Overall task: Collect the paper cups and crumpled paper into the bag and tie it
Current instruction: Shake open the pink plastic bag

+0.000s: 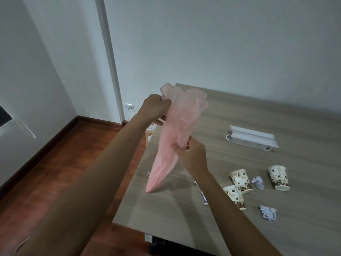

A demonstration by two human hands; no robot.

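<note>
Above the table's (239, 111) near-left corner, I am opening the pink plastic bag (173, 137).
My left hand (156, 108) pinches its ruffled mouth, my right hand (191, 154) grips mid-bag; paper cups (240, 181) and crumpled paper (268, 213) lie right, unbagged; next, I judge, spread the mouth.

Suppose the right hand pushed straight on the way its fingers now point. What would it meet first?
The right hand points up and left, and its fingers already pinch the pink bag. So it would press further into the bag itself; beyond that, probably the left hand, though depth is unclear.
</note>
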